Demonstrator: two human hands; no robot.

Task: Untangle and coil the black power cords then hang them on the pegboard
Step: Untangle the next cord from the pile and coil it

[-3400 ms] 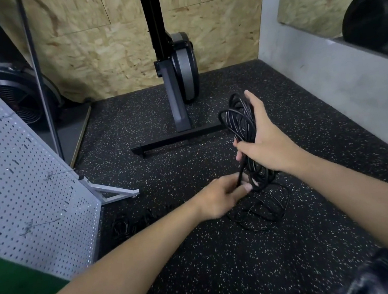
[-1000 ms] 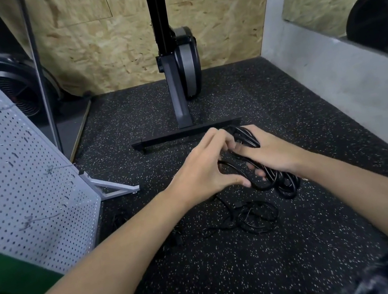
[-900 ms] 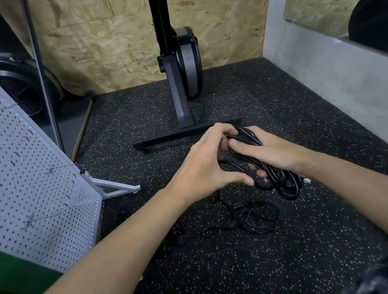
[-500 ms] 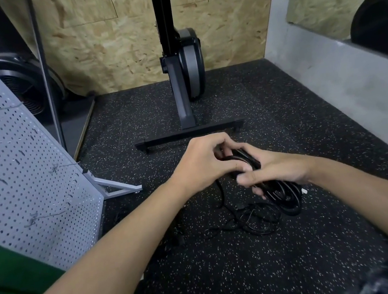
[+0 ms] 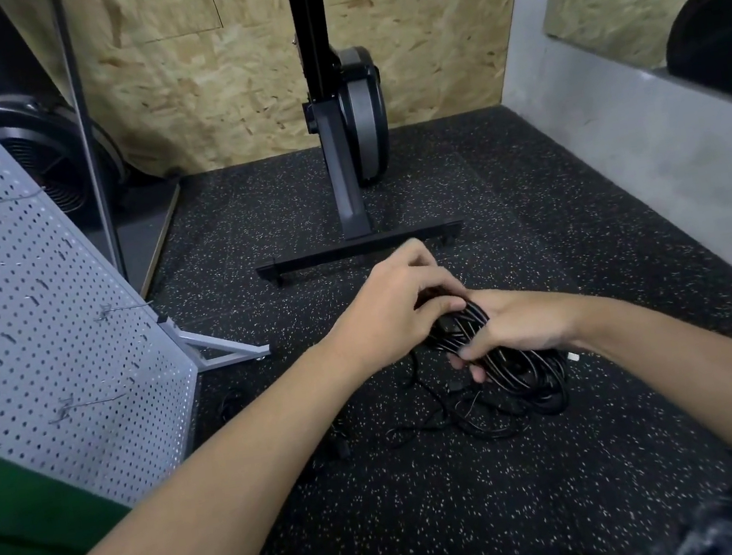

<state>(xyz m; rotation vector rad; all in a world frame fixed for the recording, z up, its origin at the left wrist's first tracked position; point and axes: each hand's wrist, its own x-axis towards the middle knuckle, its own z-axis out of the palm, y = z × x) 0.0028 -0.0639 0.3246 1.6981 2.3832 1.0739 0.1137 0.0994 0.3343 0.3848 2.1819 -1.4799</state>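
Observation:
My right hand (image 5: 514, 327) grips a coiled bundle of black power cord (image 5: 515, 367) low over the speckled floor. My left hand (image 5: 399, 308) curls over the bundle's near end, fingers wrapped on the cord beside my right thumb. Loose black cord (image 5: 464, 423) trails from the bundle and lies tangled on the floor just below it. More black cord (image 5: 231, 402) lies by the foot of the grey pegboard (image 5: 33, 333), which leans at the left with several wire hooks (image 5: 85, 403) sticking out of it.
A black machine stand (image 5: 358, 250) with a flywheel stands on the floor beyond my hands. A fan (image 5: 50, 152) sits behind the pegboard near a metal pole. A grey concrete ledge (image 5: 647, 153) runs along the right. The pegboard's white foot (image 5: 224, 351) juts onto the floor.
The coil was held upright in my right hand; both hands have brought it down close to the floor, and my left hand has closed over its end.

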